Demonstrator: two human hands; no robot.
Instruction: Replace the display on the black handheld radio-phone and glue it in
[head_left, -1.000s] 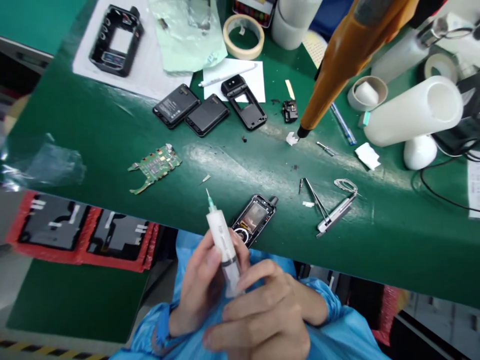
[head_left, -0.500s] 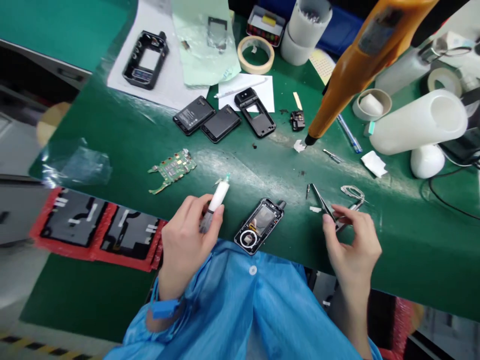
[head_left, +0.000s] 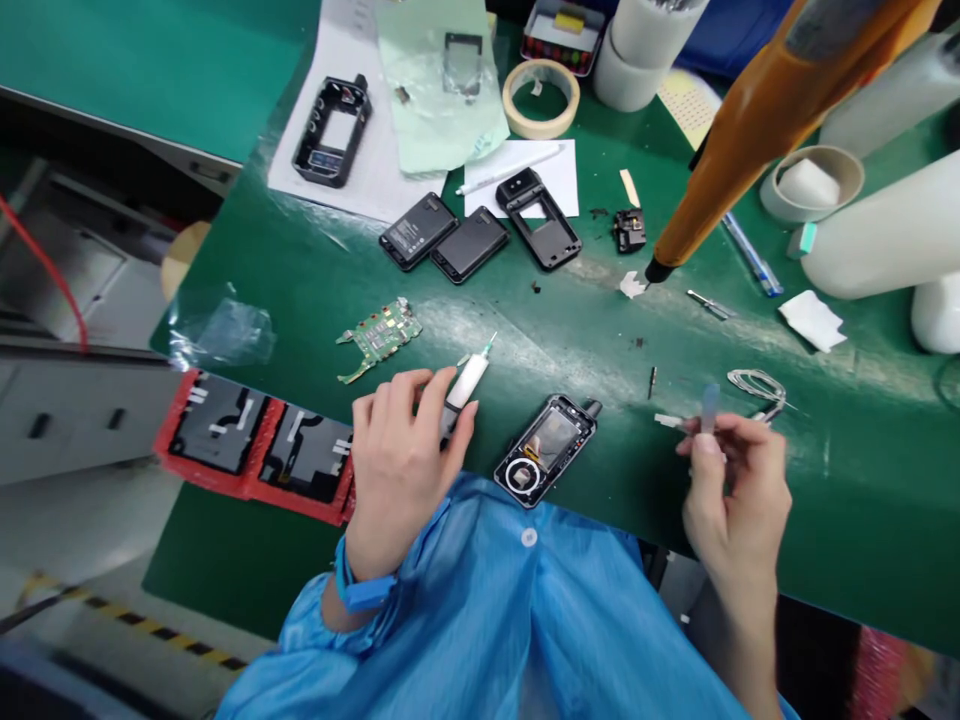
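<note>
A: Head view, and the left hand (head_left: 405, 450) is on the syringe (head_left: 469, 378), thumb to one side, forefinger to the other, fingers curled in a loose grip!
B: Needle pointing away from the person. Is the barrel resting on the tabletop (head_left: 600, 335)?
A: Can't tell; the hand covers its rear end. What about the right hand (head_left: 739, 490)?
B: Closed in a pinch, thumb against fingers, with a bluish strip (head_left: 709, 400) standing up out of it. Too blurred to say what it is.
A: And right between the two hands, a handset (head_left: 551, 440), its front frame facing up, stubby antenna angled off toward the right hand's side!
B: Just beyond the left hand, a green circuit board (head_left: 382, 335) lies flat, and farther out, two black packs (head_left: 471, 244) touch.
A: White scrap (head_left: 667, 420) just to the left of the right hand's fingertips, too.
B: Beyond and between both hands, an orange tool (head_left: 709, 190) slants down, its dark tip near a torn white piece (head_left: 631, 285).
</note>
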